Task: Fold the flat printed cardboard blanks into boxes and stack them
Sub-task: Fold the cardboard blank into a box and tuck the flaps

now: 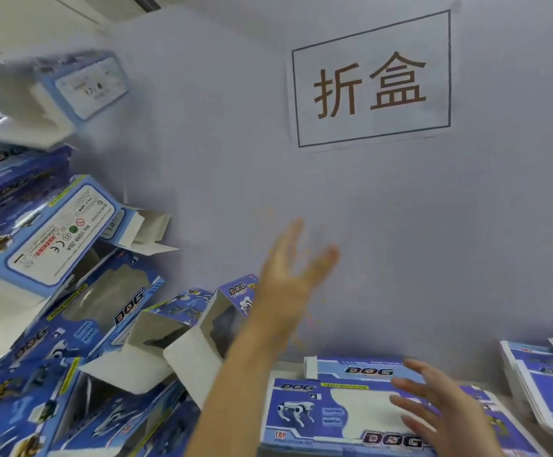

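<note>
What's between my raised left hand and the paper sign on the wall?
Nothing but bare grey wall. In the head view the left hand is raised open below the sign, with no box or blank between them.

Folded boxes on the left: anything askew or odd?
Yes. The folded boxes lie in a jumbled heap at mixed angles, end flaps open, not a neat stack. One blurred box appears airborne above them. The flat blanks lie squared up.

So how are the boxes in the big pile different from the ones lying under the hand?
The piled boxes are folded up, hollow with open flaps, and tumbled at all angles. The flat blanks lie unfolded in a neat stack, under the open right hand. Both are blue and white, printed DOG with a robot dog.
</note>
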A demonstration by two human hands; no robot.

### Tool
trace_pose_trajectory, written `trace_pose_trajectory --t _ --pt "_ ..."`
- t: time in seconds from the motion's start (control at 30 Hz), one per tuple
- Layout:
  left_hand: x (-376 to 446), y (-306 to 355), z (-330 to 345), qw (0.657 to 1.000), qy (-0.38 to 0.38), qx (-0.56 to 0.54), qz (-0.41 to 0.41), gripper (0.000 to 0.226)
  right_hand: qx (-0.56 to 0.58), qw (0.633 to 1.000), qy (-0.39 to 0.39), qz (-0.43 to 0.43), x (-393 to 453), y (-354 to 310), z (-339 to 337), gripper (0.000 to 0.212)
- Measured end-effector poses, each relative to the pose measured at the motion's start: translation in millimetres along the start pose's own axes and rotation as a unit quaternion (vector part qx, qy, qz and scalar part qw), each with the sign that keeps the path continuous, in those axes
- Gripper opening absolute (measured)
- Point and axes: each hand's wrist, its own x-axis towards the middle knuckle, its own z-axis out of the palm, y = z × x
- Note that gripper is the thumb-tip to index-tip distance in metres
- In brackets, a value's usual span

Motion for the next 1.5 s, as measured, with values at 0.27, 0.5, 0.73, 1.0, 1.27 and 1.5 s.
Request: trace_pose_trajectory --t 0.27,0.5,0.73,1.0,1.27,1.5 --pt "-53 -121 19 0.746 -0.380 0.487 -0.248 0.082 -0.312 0.947 -0.010 -0.080 -13 4 21 0.028" --pt "-46 -121 13 0.709 -0.410 0.522 -0.238 0.073 -0.416 0.902 -0.063 -0.096 -12 -3 15 0.026" --pt "-51 -105 4 0.744 -0.402 0.478 -0.237 0.063 -0.602 0.770 -0.207 -0.021 -13 2 10 0.066" --pt "-57 -92 4 0.815 -0.198 0.544 -0.024 0.038 -0.632 0.746 -0.036 -0.205 -21 -18 16 0.033" --pt "-51 -78 -1 0.889 0.233 0.320 0.230 0.056 -0.517 0.747 0.144 -0.392 -18 -34 8 0.034" --pt "-50 -50 -8 0.985 0.162 0.004 -0.056 0.068 -0.193 0.856 0.139 -0.459 -41 -81 21 0.016"
